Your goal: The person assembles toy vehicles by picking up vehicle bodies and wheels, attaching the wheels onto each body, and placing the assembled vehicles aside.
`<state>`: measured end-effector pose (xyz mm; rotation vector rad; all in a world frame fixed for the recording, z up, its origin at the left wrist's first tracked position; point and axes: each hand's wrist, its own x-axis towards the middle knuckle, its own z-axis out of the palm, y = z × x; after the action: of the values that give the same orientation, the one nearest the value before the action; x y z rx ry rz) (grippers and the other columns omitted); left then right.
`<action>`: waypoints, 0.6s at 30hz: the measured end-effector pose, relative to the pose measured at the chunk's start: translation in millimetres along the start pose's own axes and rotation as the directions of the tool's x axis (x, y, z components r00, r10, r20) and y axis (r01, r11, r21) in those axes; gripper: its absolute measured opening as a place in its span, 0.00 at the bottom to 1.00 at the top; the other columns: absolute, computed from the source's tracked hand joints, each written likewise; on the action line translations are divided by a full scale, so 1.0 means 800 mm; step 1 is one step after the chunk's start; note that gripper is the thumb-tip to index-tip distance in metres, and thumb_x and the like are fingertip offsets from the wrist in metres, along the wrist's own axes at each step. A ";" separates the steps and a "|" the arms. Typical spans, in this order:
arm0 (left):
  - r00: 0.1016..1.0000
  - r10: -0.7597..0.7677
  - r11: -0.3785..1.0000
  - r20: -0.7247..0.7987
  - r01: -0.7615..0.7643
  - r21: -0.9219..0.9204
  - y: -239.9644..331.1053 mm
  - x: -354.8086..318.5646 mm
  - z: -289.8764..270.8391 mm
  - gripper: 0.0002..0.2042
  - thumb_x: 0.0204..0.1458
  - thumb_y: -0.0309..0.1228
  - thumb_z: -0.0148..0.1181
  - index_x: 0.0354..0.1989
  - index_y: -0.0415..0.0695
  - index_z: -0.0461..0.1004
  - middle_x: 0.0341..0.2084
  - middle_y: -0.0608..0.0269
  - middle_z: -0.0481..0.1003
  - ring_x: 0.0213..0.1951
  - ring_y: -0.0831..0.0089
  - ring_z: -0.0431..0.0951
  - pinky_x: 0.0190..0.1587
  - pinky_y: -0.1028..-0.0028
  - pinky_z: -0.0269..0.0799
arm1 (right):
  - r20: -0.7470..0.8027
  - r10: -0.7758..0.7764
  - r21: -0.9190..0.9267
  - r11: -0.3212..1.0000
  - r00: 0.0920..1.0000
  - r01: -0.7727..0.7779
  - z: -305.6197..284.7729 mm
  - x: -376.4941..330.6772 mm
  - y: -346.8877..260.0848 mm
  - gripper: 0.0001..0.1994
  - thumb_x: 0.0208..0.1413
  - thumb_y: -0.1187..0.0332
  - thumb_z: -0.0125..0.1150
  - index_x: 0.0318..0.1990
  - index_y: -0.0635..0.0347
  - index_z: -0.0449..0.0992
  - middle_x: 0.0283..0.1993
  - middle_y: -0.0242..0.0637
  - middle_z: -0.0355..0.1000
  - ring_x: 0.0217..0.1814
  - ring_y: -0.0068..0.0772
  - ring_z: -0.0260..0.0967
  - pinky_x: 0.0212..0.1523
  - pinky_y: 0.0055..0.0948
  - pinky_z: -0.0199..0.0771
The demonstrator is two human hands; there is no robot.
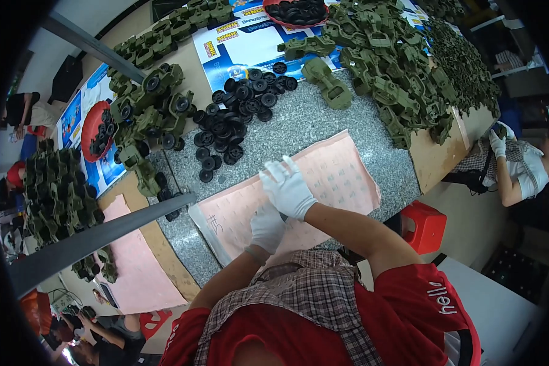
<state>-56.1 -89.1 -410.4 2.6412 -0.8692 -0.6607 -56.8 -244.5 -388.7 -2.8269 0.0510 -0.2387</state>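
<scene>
Both my hands wear white gloves, over a pink padded sheet (pixel 341 174) with faint printed rows and a handwritten mark. My right hand (pixel 290 190) reaches across with its fingers stretched and apart, nothing visible in them. Close below its heel is my left hand (pixel 267 228), fingers curled in toward the right hand. A small dark spot shows between the two; whatever the left fingers hold, if anything, is hidden. Beyond the sheet lies a pile of black toy wheels (pixel 229 131). A green plastic toy vehicle body (pixel 328 83) rests alone on the grey speckled tabletop (pixel 280 137).
Heaps of green vehicle bodies (pixel 390 67) fill the far right. Wheeled green vehicles (pixel 158 91) stand at left, near a red bowl of black parts (pixel 96 131). Grey metal bars (pixel 104 235) cross the left side. A red stool (pixel 426 227) and a co-worker (pixel 518 165) are at right.
</scene>
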 end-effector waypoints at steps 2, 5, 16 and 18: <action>0.999 0.047 0.999 0.016 -0.047 -0.007 -0.004 0.003 0.007 0.15 0.57 0.39 0.62 0.44 0.40 0.73 0.38 0.48 0.79 0.39 0.49 0.82 0.41 0.54 0.79 | 0.012 -0.171 0.003 0.985 0.985 0.171 0.001 0.000 0.010 0.21 0.63 0.62 0.53 0.60 0.59 0.76 0.59 0.47 0.74 0.63 0.46 0.72 0.74 0.57 0.53; 0.993 0.099 0.995 0.056 -0.100 0.003 -0.010 0.005 0.012 0.15 0.57 0.39 0.62 0.45 0.41 0.75 0.38 0.48 0.80 0.39 0.51 0.82 0.41 0.56 0.79 | 0.238 -0.318 0.074 0.948 0.918 0.309 0.008 -0.002 0.017 0.19 0.63 0.63 0.51 0.57 0.60 0.77 0.48 0.43 0.79 0.49 0.46 0.79 0.60 0.54 0.67; 1.000 0.026 0.996 0.000 -0.026 0.086 0.009 0.005 0.010 0.25 0.53 0.45 0.67 0.50 0.36 0.73 0.39 0.45 0.81 0.40 0.50 0.84 0.44 0.56 0.80 | 0.345 -0.146 0.073 0.989 0.927 0.128 -0.012 -0.016 0.006 0.18 0.68 0.63 0.43 0.45 0.65 0.79 0.39 0.55 0.80 0.37 0.56 0.79 0.43 0.57 0.77; 0.997 0.068 0.993 -0.041 -0.063 0.101 -0.008 0.007 0.028 0.26 0.52 0.46 0.68 0.50 0.36 0.73 0.38 0.46 0.81 0.40 0.50 0.84 0.44 0.56 0.81 | 0.341 -0.056 0.188 0.982 0.938 -0.009 -0.009 -0.013 0.003 0.18 0.68 0.61 0.44 0.44 0.62 0.80 0.39 0.51 0.81 0.43 0.53 0.80 0.52 0.56 0.74</action>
<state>-60.3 -90.3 -434.0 2.6904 -0.9957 -0.5540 -67.8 -248.5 -384.7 -2.6387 -0.0784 0.2387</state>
